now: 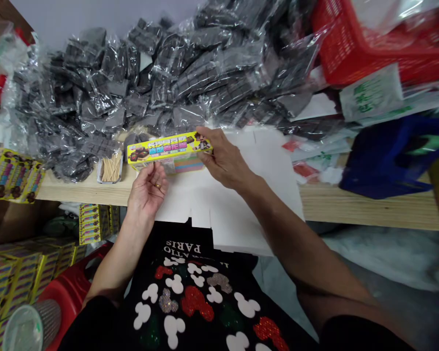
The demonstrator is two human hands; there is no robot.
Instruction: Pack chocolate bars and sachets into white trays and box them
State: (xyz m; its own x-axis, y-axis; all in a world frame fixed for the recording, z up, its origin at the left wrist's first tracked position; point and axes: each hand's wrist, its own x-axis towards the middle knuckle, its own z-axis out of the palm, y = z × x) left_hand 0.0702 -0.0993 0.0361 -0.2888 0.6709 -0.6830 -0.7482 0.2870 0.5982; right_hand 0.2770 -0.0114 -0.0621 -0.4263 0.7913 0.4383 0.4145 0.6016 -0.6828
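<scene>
A yellow printed carton (pixel 168 147) with cyan and pink lettering lies long side toward me on a wooden table (pixel 366 207). My right hand (pixel 223 158) grips its right end with the fingers wrapped over the top. My left hand (pixel 148 187) is palm up below the carton's left end, fingers curled and touching its lower edge; a ring shows on one finger. Under the carton lie flat white cardboard sheets (pixel 237 204).
A big heap of clear bags of dark grey pieces (pixel 161 73) fills the table's back. A small tray of wooden sticks (pixel 110 169) sits left of the carton. Red basket (pixel 373 44) and blue bag (pixel 391 156) right. More yellow cartons (pixel 10 175) and a red stool (pixel 73 287) left.
</scene>
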